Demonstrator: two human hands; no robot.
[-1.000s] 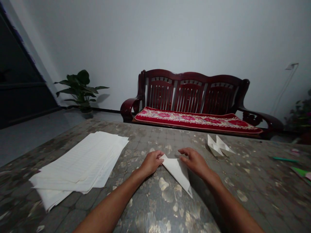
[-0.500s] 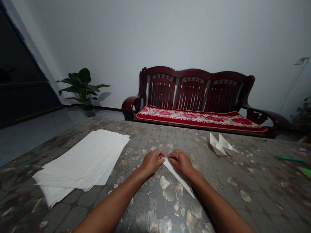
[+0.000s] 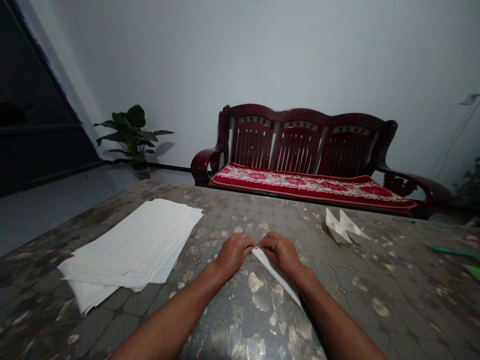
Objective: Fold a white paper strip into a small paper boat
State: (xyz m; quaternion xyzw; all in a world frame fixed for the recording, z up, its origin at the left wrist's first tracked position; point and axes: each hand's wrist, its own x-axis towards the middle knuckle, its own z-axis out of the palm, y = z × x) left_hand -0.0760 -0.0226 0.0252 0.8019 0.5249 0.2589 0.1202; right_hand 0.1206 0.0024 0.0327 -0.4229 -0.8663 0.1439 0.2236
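Note:
A narrow strip of folded white paper (image 3: 277, 276) lies slantwise on the patterned table, its near end pointing toward my right forearm. My left hand (image 3: 235, 251) pinches its far tip from the left, fingers pressed together. From the other side, my right hand (image 3: 280, 251) grips the same tip, with the fingers curled and partly covering the paper. The fingertips of both hands nearly meet there. How the tip itself is folded is hidden by the fingers.
To the left lies a stack of lined paper sheets (image 3: 138, 245). A folded paper figure (image 3: 344, 229) stands at the right, with a green pen (image 3: 453, 251) farther right. Beyond the table (image 3: 225, 210) are a wooden bench (image 3: 296, 145) and a potted plant (image 3: 133, 137).
My fingertips have drawn slightly closer together at the paper's far tip. The whole view has shifted a little, while the folded paper stays in nearly the same place.

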